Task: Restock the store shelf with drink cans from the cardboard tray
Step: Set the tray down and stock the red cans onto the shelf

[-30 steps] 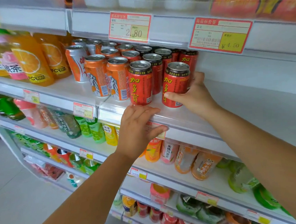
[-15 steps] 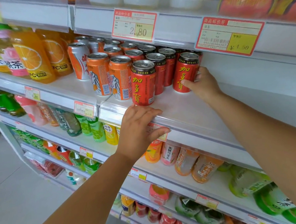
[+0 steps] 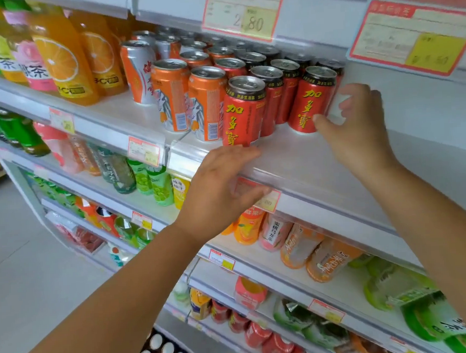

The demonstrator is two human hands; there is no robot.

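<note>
1. Nearest the camera: left hand [image 3: 222, 193] lies on the front lip of the shelf [image 3: 322, 181]. Fingers are straight and flat on top, and the thumb lies across a red-bordered tag [image 3: 267, 200] in the clear plastic rail. It grasps nothing.
2. Below that lip: plastic bottles [image 3: 298, 243] on the lower shelves, with orange, pink and green labels and rounded shoulders, leaning forward.
3. Just past the left fingertips: front can [image 3: 243, 113], a red cylinder with gold characters and a black band under a silver pull-tab lid. It stands upright at the lip. Cannot tell whether the fingertips touch its base.
4. Right of it and slightly deeper: right can [image 3: 310, 100], same type, upright on the shelf at the head of a row.
5. Right hand [image 3: 360, 130]: the thumb tip touches the right can's lower side. The fingers are spread loose behind it and motion-blurred, with white shelf showing between them and the can. The hand is slack, not clamped.
6. Behind both: red cans [image 3: 268, 76] in tight rows running back, lids glinting.
7. Left of the red rows: orange cans [image 3: 171, 98], glossy print, silver lids, two at the front and more behind.
8. Far left: juice bottles [image 3: 64, 61], smooth plastic with orange-slice labels.
9. Furthest and above: price card [image 3: 243, 14] on the upper rail, red border, yellow patch, reads 2.80.
</note>
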